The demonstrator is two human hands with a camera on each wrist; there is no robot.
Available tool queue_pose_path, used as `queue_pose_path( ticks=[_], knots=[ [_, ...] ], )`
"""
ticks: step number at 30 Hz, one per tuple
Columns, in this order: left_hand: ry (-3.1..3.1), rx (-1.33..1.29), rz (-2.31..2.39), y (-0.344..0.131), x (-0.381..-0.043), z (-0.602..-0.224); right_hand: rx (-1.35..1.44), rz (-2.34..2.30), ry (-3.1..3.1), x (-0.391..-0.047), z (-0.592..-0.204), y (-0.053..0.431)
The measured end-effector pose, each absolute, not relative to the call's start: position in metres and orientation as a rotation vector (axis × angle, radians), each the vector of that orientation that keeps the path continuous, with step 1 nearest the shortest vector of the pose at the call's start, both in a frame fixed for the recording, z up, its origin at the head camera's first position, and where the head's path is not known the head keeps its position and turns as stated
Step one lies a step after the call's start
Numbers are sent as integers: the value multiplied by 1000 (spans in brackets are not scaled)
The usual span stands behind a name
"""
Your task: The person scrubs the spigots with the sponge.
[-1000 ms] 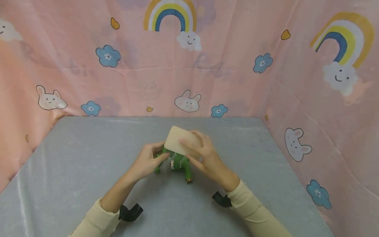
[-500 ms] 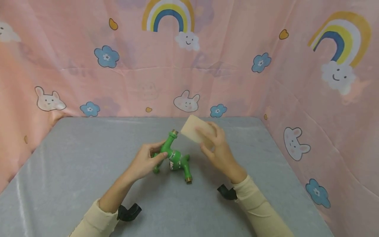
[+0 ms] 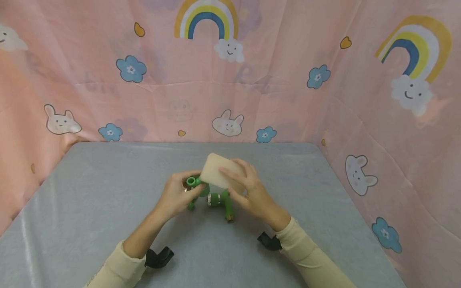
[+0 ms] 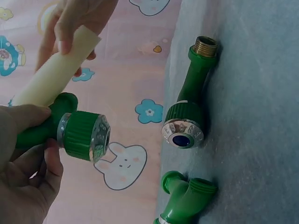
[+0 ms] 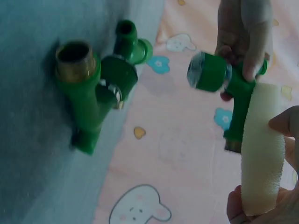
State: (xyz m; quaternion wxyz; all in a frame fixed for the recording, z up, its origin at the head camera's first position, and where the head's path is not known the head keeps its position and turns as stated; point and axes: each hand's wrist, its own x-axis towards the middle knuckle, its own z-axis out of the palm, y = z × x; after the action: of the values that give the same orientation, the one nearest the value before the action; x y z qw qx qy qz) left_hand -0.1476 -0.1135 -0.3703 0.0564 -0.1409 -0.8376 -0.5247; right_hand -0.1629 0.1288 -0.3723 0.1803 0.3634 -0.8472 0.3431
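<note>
My left hand grips a green tap by its body, thumb on one side and fingers on the other. In the left wrist view its ribbed green knob with a silver rim points away from the hand. My right hand holds a pale cream sponge between thumb and fingers. Seen from the right wrist, the sponge lies along the tap's body near its brass threaded end. From the head, sponge and hand cover part of the tap. A second green tap rests on the table below, its brass end outward.
Another green tap lies on the grey cloth-covered table, mostly behind the left hand in the head view. Black curved pieces stick out at both wrists. A pink patterned curtain stands behind and at the sides.
Half a second ago the sponge was up and right of the tap, baring its threaded end. Now the sponge is back against it, and the tap has turned so a round green opening faces up.
</note>
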Motion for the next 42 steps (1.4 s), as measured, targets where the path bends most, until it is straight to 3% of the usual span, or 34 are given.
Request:
queue_pose_path(
  ticks=[11,22,42],
  knots=[
    [-2586,-384,-1372,-118,-153,-369,871,979,-2532,-178,-361,155],
    [-2536,-596,-1418,-113,-152,-371,1114,1097,-2480,-168,-364,141],
    [-2461,-528,-1333,-123,-150,-373,974,1044,-2625,-177,-358,164]
  ],
)
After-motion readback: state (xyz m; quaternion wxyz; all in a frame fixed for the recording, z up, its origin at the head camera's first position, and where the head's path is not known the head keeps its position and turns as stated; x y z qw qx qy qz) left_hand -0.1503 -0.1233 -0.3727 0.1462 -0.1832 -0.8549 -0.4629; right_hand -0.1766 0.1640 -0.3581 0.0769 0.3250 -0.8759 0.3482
